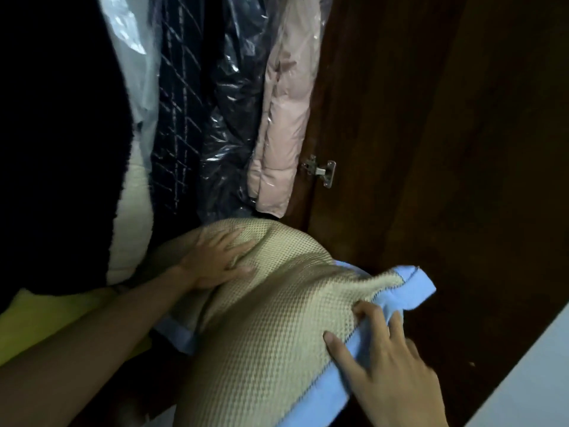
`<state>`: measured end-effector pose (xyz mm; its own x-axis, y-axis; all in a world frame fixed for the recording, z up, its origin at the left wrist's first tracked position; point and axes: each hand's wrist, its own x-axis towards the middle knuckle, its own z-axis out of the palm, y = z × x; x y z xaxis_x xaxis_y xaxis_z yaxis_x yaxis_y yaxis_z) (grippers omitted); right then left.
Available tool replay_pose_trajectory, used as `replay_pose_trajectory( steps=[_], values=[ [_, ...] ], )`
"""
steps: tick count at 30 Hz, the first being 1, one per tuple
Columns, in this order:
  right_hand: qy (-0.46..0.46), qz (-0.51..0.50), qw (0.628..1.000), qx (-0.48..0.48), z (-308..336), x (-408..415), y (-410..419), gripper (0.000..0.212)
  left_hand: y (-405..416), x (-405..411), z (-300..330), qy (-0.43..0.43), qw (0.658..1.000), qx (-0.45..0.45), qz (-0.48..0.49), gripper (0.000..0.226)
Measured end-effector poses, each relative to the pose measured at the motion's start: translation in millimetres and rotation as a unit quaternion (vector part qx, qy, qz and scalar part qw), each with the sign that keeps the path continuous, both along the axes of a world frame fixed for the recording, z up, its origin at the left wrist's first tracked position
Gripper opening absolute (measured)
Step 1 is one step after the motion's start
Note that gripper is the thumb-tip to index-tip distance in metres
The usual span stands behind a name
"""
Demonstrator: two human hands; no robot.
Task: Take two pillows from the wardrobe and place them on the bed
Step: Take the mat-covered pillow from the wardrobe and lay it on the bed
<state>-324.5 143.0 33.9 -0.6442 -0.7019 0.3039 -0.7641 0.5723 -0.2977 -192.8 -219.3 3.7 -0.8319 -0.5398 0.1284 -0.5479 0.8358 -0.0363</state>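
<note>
A beige waffle-textured pillow [271, 303] with a light blue border lies at the bottom of the open wardrobe, below the hanging clothes. My left hand [215, 260] presses into its upper left part, fingers spread and denting the fabric. At the pillow's lower right edge, my right hand [391, 365] grips the blue border with thumb on top and fingers around the rim. A second blue-edged layer [178, 331] shows under the pillow on the left; whether it is another pillow I cannot tell.
Clothes hang above: a black garment [61, 134], a dark checked one [181, 118], a plastic-covered dark coat [231, 118] and a pink padded jacket [283, 118]. The dark wooden wardrobe door [431, 149] with a metal hinge [320, 171] stands on the right. Yellow fabric [46, 318] lies at left.
</note>
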Motion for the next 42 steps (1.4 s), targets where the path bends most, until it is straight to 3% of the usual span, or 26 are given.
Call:
replay_pose_trajectory(
  steps=[2,8,12,15,18,20,23,27,30,37,42],
  values=[
    [-0.030,-0.044,0.999,0.005,-15.4,-8.5,4.5,0.070,-2.2,-14.1,-27.6,0.021,0.999,0.046,0.000,0.074],
    [-0.172,-0.093,0.976,0.099,-66.6,-34.8,4.5,0.102,-14.7,-21.1,-68.3,0.110,0.993,-0.029,0.006,0.060],
    [-0.249,-0.101,0.954,0.135,-82.1,-48.5,-6.8,0.071,-25.2,-21.8,-67.9,0.125,0.990,-0.059,0.014,0.056],
    [-0.190,-0.065,0.948,0.248,-72.0,-41.5,-10.6,0.063,-26.1,-21.1,-73.7,0.114,0.990,-0.077,0.021,0.057],
    [-0.062,0.026,0.978,0.198,-51.9,-5.4,-26.4,0.056,-28.9,-23.5,-74.8,0.100,0.993,-0.061,0.029,0.057],
    [-0.032,0.069,0.989,0.126,-49.6,20.6,-49.7,0.078,-32.6,-23.2,-69.8,0.097,0.994,-0.056,0.016,0.055],
    [0.001,0.060,0.980,0.190,-71.9,29.8,-90.8,0.121,-45.7,-17.1,-55.7,0.091,0.990,-0.108,-0.011,0.059],
    [0.010,-0.007,0.987,0.157,-122.9,20.8,-114.2,0.129,-71.5,-13.3,-50.8,0.131,0.979,-0.131,0.079,0.083],
    [-0.022,-0.001,0.995,0.093,-152.2,15.5,-125.2,0.119,-80.0,-17.4,-54.4,0.160,0.976,-0.094,0.114,0.089],
    [0.029,0.064,0.997,-0.030,-174.7,-14.0,-134.4,0.052,-95.8,-23.8,-60.0,0.130,0.984,-0.101,0.067,0.076],
    [0.062,0.086,0.994,0.019,-149.4,-21.0,-122.9,0.049,-110.5,-24.6,-49.4,0.143,0.989,-0.035,0.016,0.063]
  ],
)
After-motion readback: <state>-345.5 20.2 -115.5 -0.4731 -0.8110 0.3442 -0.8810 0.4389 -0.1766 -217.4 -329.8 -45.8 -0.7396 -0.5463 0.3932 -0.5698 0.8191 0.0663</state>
